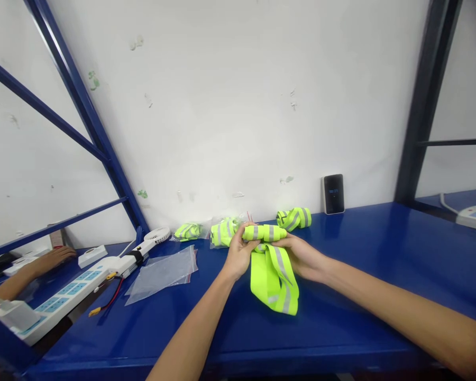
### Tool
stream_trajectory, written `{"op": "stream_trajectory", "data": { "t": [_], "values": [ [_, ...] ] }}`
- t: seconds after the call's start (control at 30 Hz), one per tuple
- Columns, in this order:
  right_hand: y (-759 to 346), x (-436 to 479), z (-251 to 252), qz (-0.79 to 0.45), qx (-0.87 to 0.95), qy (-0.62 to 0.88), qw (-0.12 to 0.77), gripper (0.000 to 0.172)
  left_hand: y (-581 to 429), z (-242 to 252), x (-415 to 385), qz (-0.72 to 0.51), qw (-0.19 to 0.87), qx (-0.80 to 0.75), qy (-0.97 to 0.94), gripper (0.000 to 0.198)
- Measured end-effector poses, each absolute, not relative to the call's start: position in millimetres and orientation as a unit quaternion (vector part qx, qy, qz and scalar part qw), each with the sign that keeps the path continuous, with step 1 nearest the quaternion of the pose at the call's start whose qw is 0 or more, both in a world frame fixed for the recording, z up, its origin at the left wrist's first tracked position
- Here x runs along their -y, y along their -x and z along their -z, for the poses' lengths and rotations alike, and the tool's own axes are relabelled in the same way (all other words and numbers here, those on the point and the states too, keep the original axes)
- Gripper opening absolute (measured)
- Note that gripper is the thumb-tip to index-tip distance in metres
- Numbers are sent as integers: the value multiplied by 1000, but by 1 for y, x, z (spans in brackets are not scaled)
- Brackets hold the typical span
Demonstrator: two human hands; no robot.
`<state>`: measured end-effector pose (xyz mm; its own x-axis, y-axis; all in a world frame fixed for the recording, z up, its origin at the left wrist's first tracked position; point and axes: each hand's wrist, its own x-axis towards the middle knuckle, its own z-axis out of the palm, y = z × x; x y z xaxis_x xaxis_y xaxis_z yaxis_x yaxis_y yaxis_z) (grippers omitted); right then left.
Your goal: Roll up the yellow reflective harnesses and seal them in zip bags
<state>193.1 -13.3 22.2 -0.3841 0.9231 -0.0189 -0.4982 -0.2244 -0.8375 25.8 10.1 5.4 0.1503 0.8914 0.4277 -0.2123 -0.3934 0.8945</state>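
A neon-yellow reflective strap (275, 278) with silver-grey stripes is partly rolled up, its upper part a horizontal roll and its loose length hanging down in folds toward the blue tabletop. My left hand (239, 253) is closed on the left end of the roll, thumb and fingers pinching it. At the right end, my right hand (301, 256) grips the same strap, its fingers partly hidden behind the fabric. Just behind my left hand lies a bagged yellow strap (222, 232). Farther back, a loosely rolled strap (294, 217) rests near the wall.
Clear zip bags (164, 272) lie left of my arms, near another bagged strap (188, 231). A small white fan (157, 234) and a long power strip (69, 291) line the left edge. A black-screened device (333, 194) leans at the wall. Another person's hand (57, 256) is at far left.
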Motion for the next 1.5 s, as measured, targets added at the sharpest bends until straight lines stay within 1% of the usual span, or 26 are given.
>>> {"op": "stream_trajectory", "data": {
  "t": [0.07,0.23,0.33,0.4,0.47,0.63,0.7,0.83,0.9,1.03,1.23,1.3,1.4,1.5],
  "values": [
    [-194,12,-22,-743,388,273,473,34,-25,-2,-14,-605,460,-287,-583,36],
    [-196,10,-16,-760,408,267,430,27,-18,4,-28,-668,465,-269,-515,48],
    [-194,11,-12,-760,454,251,391,23,-16,4,-31,-683,466,-252,-503,48],
    [-193,11,-10,-759,456,263,384,23,-16,4,-31,-679,467,-249,-509,47],
    [-193,10,-9,-765,436,273,387,27,-16,4,-30,-671,467,-258,-515,48],
    [-196,4,-3,-780,414,265,387,42,-17,7,-29,-653,466,-273,-531,49],
    [-195,4,-1,-772,423,274,387,40,-17,7,-28,-652,474,-268,-528,49],
    [-192,9,-3,-734,464,299,395,23,-18,5,-25,-650,489,-255,-522,51],
    [-190,12,-5,-724,472,309,396,20,-18,4,-23,-643,484,-254,-537,48],
    [-191,14,-4,-717,471,320,402,26,-20,0,-18,-621,466,-260,-574,40],
    [-193,9,2,-686,460,328,459,46,-23,1,-14,-592,475,-276,-589,35],
    [-191,12,-1,-688,444,332,468,46,-24,2,-15,-594,475,-280,-586,35],
    [-189,17,-7,-704,423,316,475,37,-23,2,-17,-596,477,-282,-581,35],
    [-191,19,-16,-750,386,289,452,33,-22,1,-18,-597,469,-285,-585,34]
  ]
}}
